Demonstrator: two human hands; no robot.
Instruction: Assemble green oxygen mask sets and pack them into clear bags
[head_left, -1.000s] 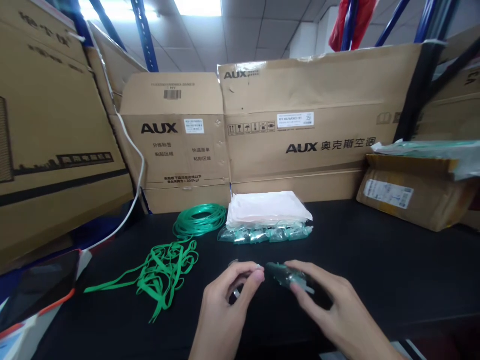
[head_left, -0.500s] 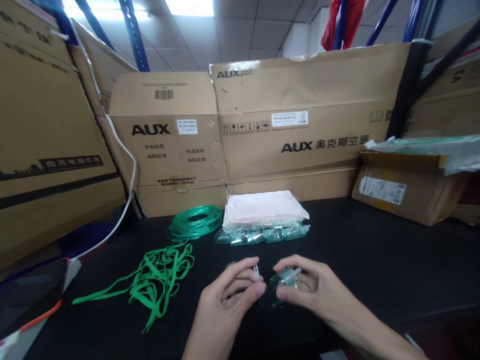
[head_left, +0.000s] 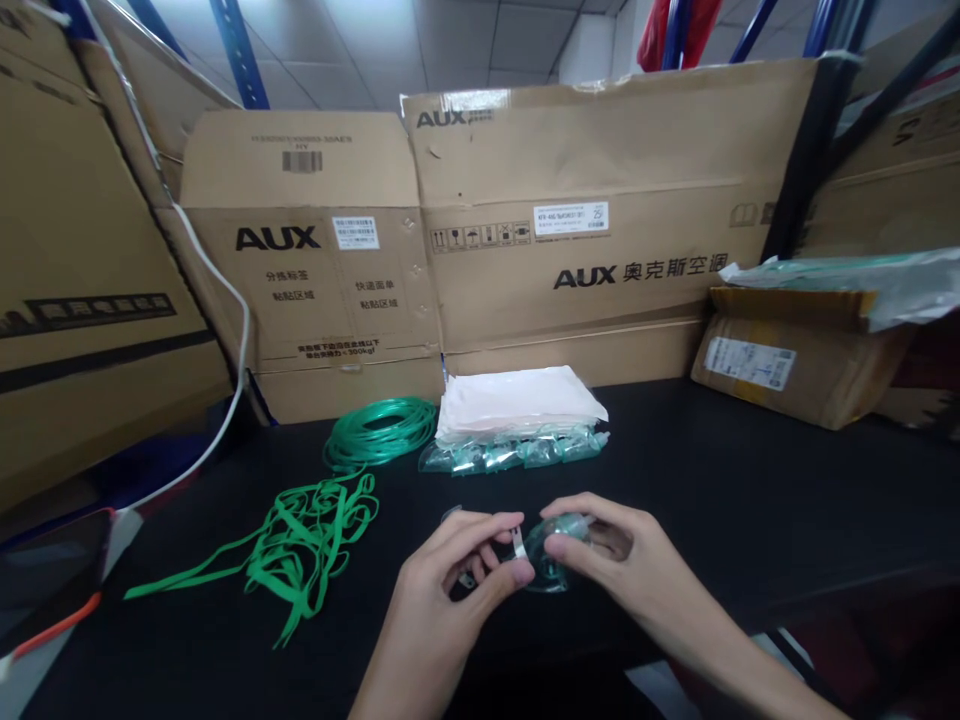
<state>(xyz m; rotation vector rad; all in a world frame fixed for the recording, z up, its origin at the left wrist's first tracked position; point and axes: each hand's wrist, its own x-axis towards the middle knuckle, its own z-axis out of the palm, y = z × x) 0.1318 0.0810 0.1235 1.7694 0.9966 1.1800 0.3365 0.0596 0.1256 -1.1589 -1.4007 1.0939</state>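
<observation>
Between the thumb and index finger of my left hand (head_left: pixel 450 590), a small silvery metal strip (head_left: pixel 518 543) is pinched upright. Something shiny, partly hidden, shows behind and under those left fingers; I cannot make out what it is. My right hand (head_left: pixel 626 550) is closed around a clear green-tinted plastic face mask (head_left: pixel 550 572), its connector end lying between thumb and fingers. The strip is right beside the mask's edge; whether they touch I cannot tell. Beyond the hands, several similar masks (head_left: pixel 504 456) lie in a row before a stack of white packets (head_left: pixel 521 400).
A coil of green tubing (head_left: pixel 381 434) and a tangle of green elastic strap (head_left: pixel 300 545) lie on the black table (head_left: pixel 720 490) to the left. Cardboard panels (head_left: pixel 570 250) stand along the back. An open carton (head_left: pixel 795 365) sits at the right, and a white cable (head_left: pixel 244 340) hangs at left.
My hands have come closer together, bringing the mask and the metal strip nearly side by side. The mask is turned slightly in my right hand. The view has tilted down a little.
</observation>
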